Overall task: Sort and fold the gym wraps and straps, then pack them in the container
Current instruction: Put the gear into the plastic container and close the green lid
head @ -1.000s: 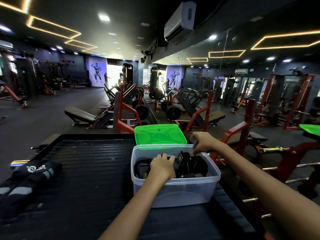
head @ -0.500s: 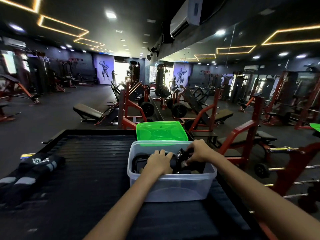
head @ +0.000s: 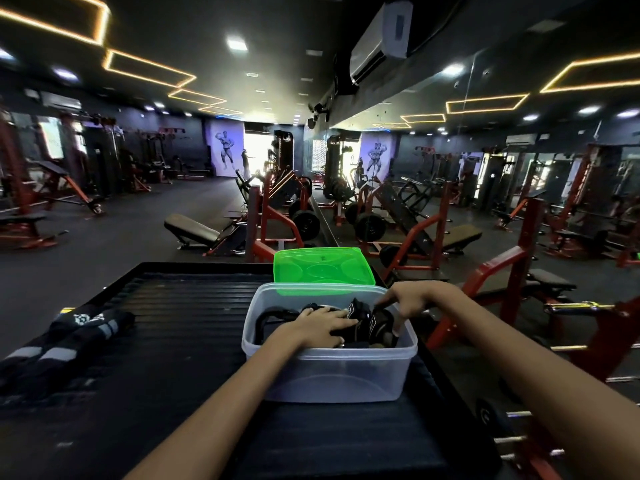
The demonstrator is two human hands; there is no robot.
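A clear plastic container (head: pixel 329 372) stands on a black ribbed platform (head: pixel 173 323). Inside it lie several black straps and wraps (head: pixel 377 323), packed close together. My left hand (head: pixel 322 327) reaches into the container and presses flat on the straps, fingers spread and fairly straight. My right hand (head: pixel 412 301) hovers at the right rim, its index finger stretched out and touching the top of the wraps. The green lid (head: pixel 323 270) lies just behind the container. A black and grey pair of wraps (head: pixel 69 341) lies on the platform at the left.
The platform's right edge runs close beside the container, with a drop to red gym machines (head: pixel 512 271) and a barbell (head: pixel 581 308). Benches and weight racks fill the floor beyond the platform's far edge.
My left hand has flattened and spread over the straps. My right hand went from the far rim down among the wraps, then drew back to the right rim with one finger extended.
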